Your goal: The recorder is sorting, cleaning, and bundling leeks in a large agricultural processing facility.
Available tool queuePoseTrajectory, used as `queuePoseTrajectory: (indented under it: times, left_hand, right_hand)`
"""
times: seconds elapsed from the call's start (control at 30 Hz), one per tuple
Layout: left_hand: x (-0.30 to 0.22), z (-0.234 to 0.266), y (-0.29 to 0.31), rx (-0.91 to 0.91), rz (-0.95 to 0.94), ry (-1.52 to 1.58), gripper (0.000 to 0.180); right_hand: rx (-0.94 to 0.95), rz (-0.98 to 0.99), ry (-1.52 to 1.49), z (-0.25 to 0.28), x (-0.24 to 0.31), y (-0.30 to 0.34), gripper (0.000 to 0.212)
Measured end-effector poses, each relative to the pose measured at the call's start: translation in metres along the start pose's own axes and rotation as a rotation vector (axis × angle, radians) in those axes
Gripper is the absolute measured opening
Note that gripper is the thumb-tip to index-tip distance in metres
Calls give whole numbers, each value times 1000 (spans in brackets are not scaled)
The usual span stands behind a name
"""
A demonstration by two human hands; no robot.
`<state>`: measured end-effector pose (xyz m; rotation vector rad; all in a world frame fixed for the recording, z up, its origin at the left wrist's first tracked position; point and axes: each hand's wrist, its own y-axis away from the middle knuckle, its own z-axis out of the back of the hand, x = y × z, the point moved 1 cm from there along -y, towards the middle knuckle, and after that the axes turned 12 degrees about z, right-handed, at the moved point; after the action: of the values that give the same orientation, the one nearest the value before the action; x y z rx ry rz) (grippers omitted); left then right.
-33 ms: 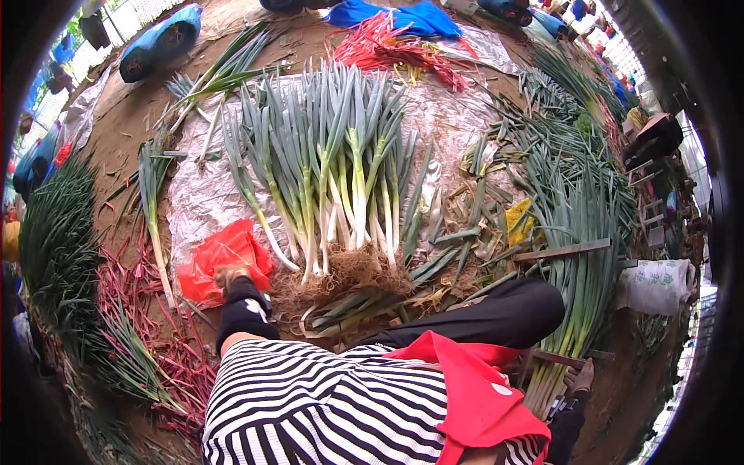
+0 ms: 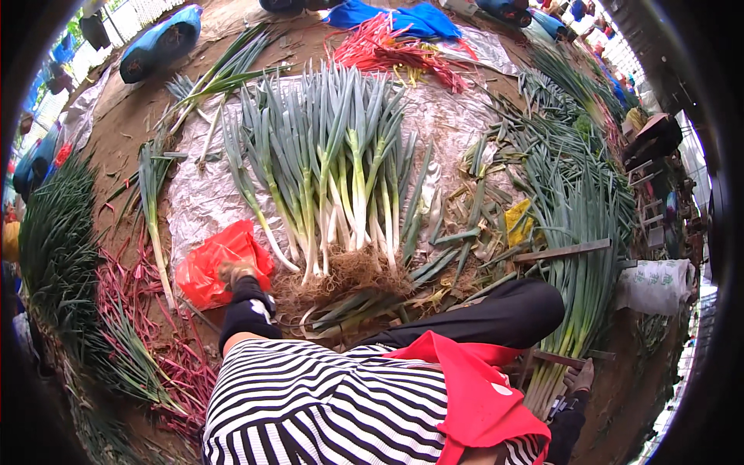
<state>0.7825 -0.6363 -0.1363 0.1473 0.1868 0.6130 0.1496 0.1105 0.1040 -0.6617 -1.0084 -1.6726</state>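
Observation:
My left hand (image 2: 235, 273), in a brownish glove, is closed on a crumpled red plastic bag (image 2: 208, 267); the bag partly hides its fingertips. Right beside it stands a broad row of large green onions (image 2: 333, 155), white stalks toward me and tangled roots (image 2: 349, 275) nearest my lap. At the lower right, my gloved right hand (image 2: 578, 377) rests against a wooden crossbar (image 2: 559, 359) that lies across a long heap of green onions (image 2: 577, 271). Its fingers are too small and partly hidden to read.
Silvery sheeting (image 2: 198, 190) covers the ground under the onions. Stripped leaves (image 2: 465, 256) litter the right of the row, and red strips (image 2: 132, 294) lie at left beside a dark green heap (image 2: 58, 240). A pink-red strip pile (image 2: 387, 46) and a blue cloth (image 2: 422, 17) lie farther off.
My left hand has shifted very slightly forward and to the right on the red bag, which has moved a little with it. My right hand looks the same.

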Motion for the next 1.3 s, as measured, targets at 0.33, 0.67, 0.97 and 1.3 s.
queuePoseTrajectory:
  times: [0.33, 0.67, 0.97, 1.3]
  left_hand:
    - [-45, -125, 23, 287, -42, -9, 40]
    - [-51, -127, 53, 666, 245, 208, 33]
    - [-35, -127, -38, 1053, 703, 1113, 23]
    - [-133, -123, 69, 656, 195, 117, 41]
  right_hand:
    - [66, -139, -130, -15, 21, -1, 45]
    - [-122, -107, -21, -5, 25, 27, 47]
    - [-128, -112, 23, -6, 37, 37, 49]
    - [-87, -169, 79, 74, 9, 14, 77]
